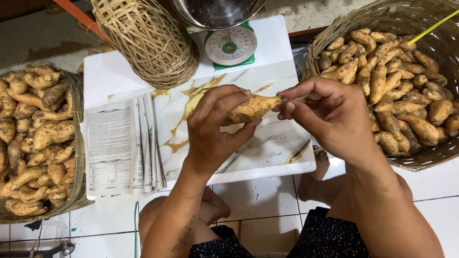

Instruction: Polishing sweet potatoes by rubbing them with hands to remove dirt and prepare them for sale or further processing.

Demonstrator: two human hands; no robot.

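My left hand (215, 126) grips an orange-brown sweet potato (253, 108) above the marbled white table (277, 138). The potato lies crosswise, its narrow tip pointing right. My right hand (325, 114) pinches that tip between thumb and fingers. Both hands hover over the middle of the table, in front of my knees.
A woven basket (334, 38) at the right holds several sweet potatoes (397, 91); another basket (76, 157) at the left is also full. A stack of printed sheets (117, 148) lies on the table's left. A green kitchen scale (230, 45) with a metal bowl and a wicker container (148, 38) stand behind.
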